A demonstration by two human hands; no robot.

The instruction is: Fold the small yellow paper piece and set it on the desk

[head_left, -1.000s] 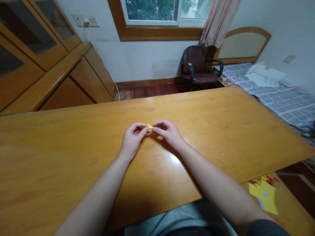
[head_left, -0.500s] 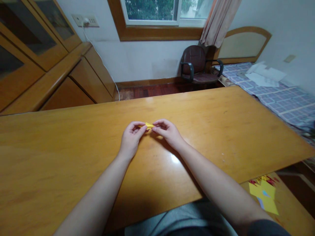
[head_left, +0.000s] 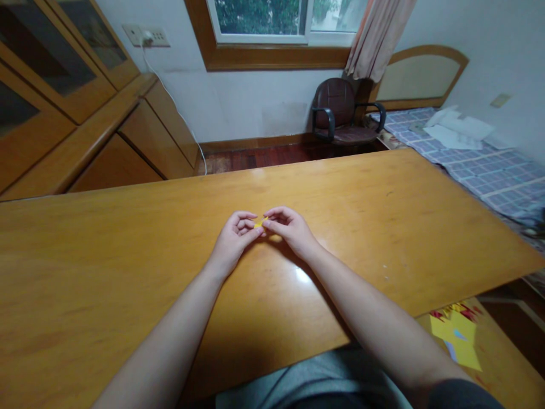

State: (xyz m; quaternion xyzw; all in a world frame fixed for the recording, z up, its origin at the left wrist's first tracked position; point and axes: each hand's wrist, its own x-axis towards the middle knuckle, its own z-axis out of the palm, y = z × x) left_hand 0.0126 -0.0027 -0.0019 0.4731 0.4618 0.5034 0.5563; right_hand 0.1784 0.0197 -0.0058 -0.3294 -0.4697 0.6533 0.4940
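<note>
A small piece of folded yellow paper (head_left: 260,223) is held between my two hands, just above the wooden table (head_left: 149,250). My right hand (head_left: 288,226) pinches its right end between thumb and fingers. On the left side, my left hand (head_left: 238,232) has its thumb and a finger at the paper's lower left, while the index finger is lifted off it. Fingers cover much of the paper, so its full shape is hidden.
Lower right, yellow paper sheets (head_left: 462,341) and small red and yellow folded pieces (head_left: 455,310) lie on a lower surface. Beyond the table stand a brown armchair (head_left: 340,113), a bed (head_left: 481,165) with a checked cover, and a wooden cabinet (head_left: 145,130).
My left thumb and fingers have shifted along the paper and spread apart somewhat. Less of the paper shows, and it looks turned. The right hand has kept its pinch in place.
</note>
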